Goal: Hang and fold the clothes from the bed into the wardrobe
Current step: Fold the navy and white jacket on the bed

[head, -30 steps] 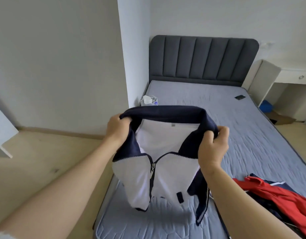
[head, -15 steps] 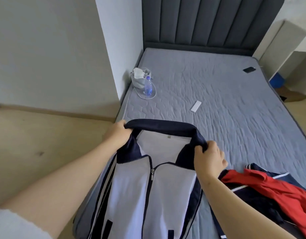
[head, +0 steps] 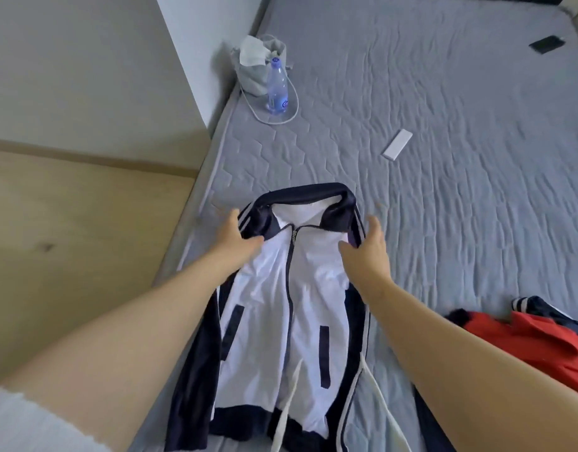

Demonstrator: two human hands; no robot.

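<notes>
A white zip-up jacket point(head: 313, 288) with a navy collar, navy sleeves and white stripes lies flat, front side up, near the left edge of the grey quilted bed point(head: 444, 190). My left hand point(head: 237, 243) rests with straight fingers on the jacket's left shoulder. Spread over its right shoulder is my right hand point(head: 369, 256), thumb apart from the fingers. A red and navy garment point(head: 525, 340) lies crumpled on the bed at the lower right. The wardrobe is out of view.
A clear water bottle point(head: 276, 86) stands beside a grey bag point(head: 255, 70) with a white cord at the bed's far left edge. A small white flat object point(head: 397, 149) and a dark phone point(head: 546, 44) lie farther up. Wooden floor point(head: 69, 239) is to the left.
The jacket, held up by its collar a second ago, has come down and now lies flat on the bed. Both hands have let go of the collar and moved to the shoulders.
</notes>
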